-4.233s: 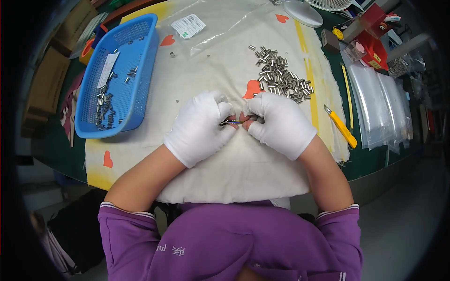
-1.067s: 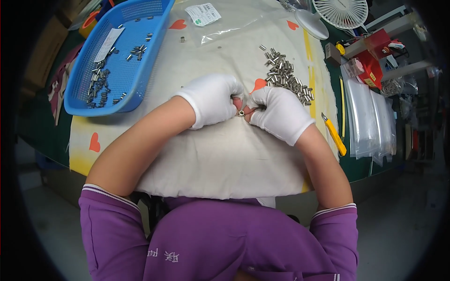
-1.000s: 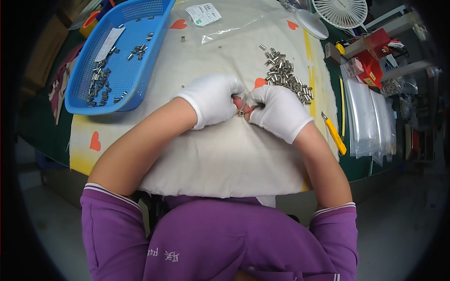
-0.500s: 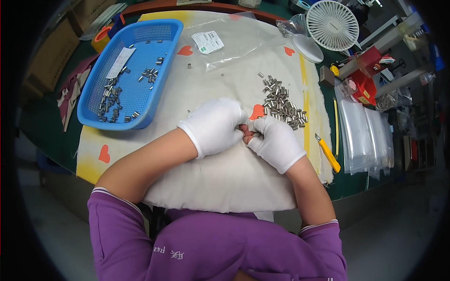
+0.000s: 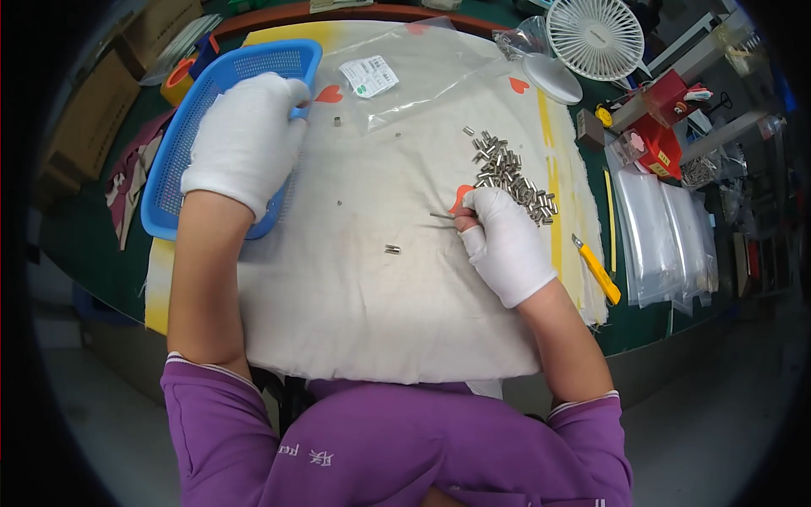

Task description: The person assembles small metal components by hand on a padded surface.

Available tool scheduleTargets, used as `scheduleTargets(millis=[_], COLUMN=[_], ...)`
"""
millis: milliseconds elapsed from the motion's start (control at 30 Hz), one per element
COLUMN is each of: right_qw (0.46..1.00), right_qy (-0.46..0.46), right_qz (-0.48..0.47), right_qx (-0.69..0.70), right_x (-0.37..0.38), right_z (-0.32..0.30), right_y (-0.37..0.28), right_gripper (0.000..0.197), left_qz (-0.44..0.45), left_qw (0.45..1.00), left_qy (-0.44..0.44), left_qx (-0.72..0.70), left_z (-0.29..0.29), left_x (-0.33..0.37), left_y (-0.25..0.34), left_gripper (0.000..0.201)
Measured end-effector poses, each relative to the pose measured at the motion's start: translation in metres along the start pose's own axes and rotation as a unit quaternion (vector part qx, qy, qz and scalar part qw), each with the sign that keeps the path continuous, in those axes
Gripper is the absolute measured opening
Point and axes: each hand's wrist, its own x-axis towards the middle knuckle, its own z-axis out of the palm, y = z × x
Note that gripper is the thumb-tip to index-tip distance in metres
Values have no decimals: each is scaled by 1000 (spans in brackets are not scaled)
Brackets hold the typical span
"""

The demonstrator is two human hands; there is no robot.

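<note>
My left hand [image 5: 245, 139], in a white glove with bare fingertips, is over the blue plastic basket [image 5: 173, 221] at the left. Its fingers are curled together; whatever they hold, if anything, I cannot make out. My right hand [image 5: 505, 245], gloved the same way, pinches a thin metal rod [image 5: 441, 215] that points left, above the cloth [image 5: 372, 313]. Just beyond that hand lies a loose pile of small silvery metal cylinders [image 5: 507, 173]. Two more small cylinders [image 5: 392, 249] lie side by side on the cloth between my hands.
A clear plastic bag [image 5: 431, 76] with a white label lies at the back. On the right are a yellow utility knife [image 5: 596, 269], flat clear bags [image 5: 663, 237], a white fan [image 5: 595, 38] and a red bin [image 5: 655, 152]. Cardboard boxes [image 5: 89, 127] stand far left.
My hands were together at the middle of the cloth. The left has moved away to the basket; the right stayed nearly in place, its thin rod now showing. Two cylinders are now uncovered.
</note>
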Motion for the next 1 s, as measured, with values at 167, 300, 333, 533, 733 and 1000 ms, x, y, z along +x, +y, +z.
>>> scheduleTargets(millis=[167,300,333,533,733,1000], right_qw=[995,994,993,994,986,988], right_qy=[81,89,91,85,127,80], right_qz=[-46,-70,-81,-54,-79,-112], right_qx=[41,8,12,35,70,67], right_x=[4,2,1,0,2,4], right_z=[4,1,2,9,10,4], right_y=[19,10,14,16,19,20], right_gripper=[13,9,8,7,7,8], left_qz=[167,203,193,167,158,157], left_qw=[905,903,910,932,936,922], left_qy=[-368,-367,-359,-304,-217,-276], left_qx=[-133,-89,-79,-110,-226,-222], left_z=[9,26,30,25,30,46], left_x=[-17,-30,-29,-33,-29,-35], left_y=[45,54,58,60,62,68], left_gripper=[17,14,13,11,9,10])
